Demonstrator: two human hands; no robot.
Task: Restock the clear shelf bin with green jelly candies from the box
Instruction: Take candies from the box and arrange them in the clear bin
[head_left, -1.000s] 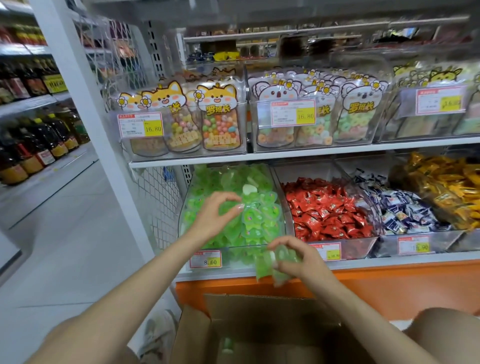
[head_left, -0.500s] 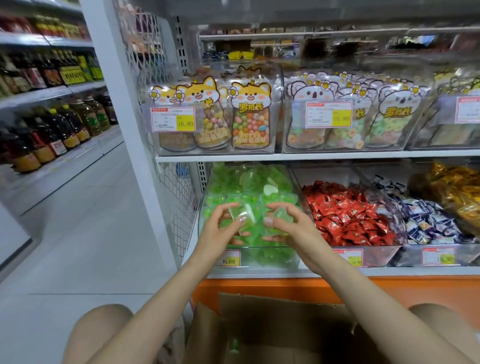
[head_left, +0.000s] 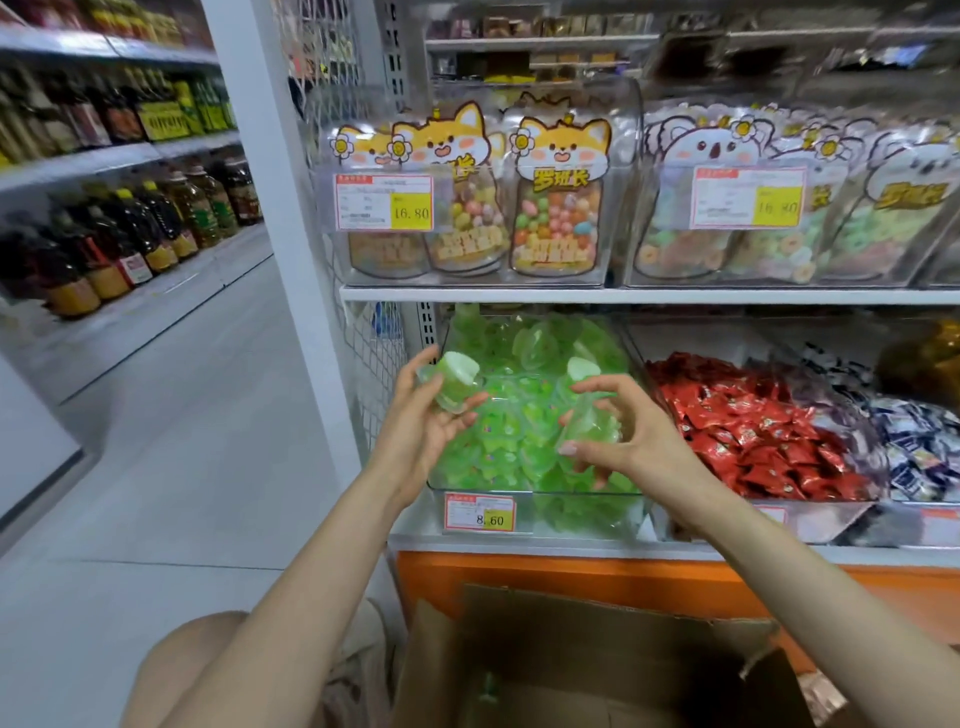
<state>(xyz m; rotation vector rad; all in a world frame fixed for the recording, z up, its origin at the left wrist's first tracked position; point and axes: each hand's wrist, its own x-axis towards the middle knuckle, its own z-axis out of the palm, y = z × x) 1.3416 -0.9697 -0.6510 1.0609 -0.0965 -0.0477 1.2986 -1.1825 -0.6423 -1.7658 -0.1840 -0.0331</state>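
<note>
We are in a grocery shop: price tags (head_left: 383, 201) front clear bins of bagged sweets (head_left: 555, 205), and bottled cooking oil (head_left: 195, 208) lines shelves across the aisle.

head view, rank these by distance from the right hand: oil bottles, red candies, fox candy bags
1. red candies, just right of the right hand
2. fox candy bags, shelf above
3. oil bottles, far left across the aisle
</note>
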